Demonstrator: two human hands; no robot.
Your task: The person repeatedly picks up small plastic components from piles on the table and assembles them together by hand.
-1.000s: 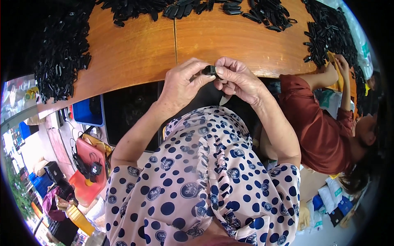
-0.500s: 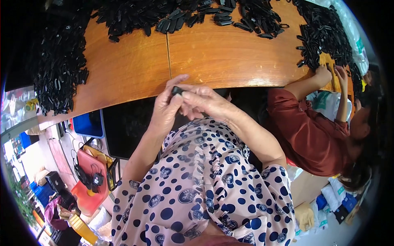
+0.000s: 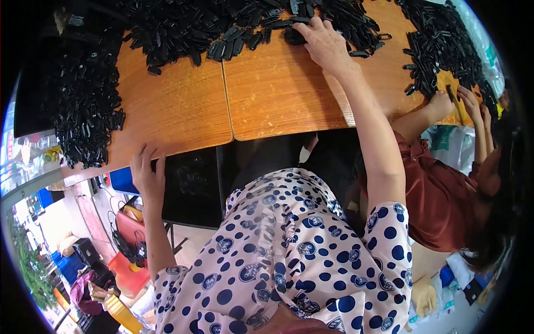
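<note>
My right hand (image 3: 329,47) reaches forward over the table to the front edge of a heap of small elongated black plastic pieces (image 3: 178,30). Its fingers are stretched out over the pieces, and one dark piece (image 3: 293,37) lies right beside the fingertips. I see nothing clearly gripped in that hand. At the near left edge of the table my left hand (image 3: 149,177) is raised, its fingers apart and no object visible in it.
More black pieces pile up on the table's left (image 3: 89,111) and right (image 3: 445,50). The wooden table (image 3: 278,94) has a seam across it. A co-worker in a dark red shirt (image 3: 436,195) handles pieces at the right. A red chair (image 3: 130,273) stands lower left.
Both hands were together at the table edge around a small black piece. They have parted: the right went forward to the heap, the left moved left.
</note>
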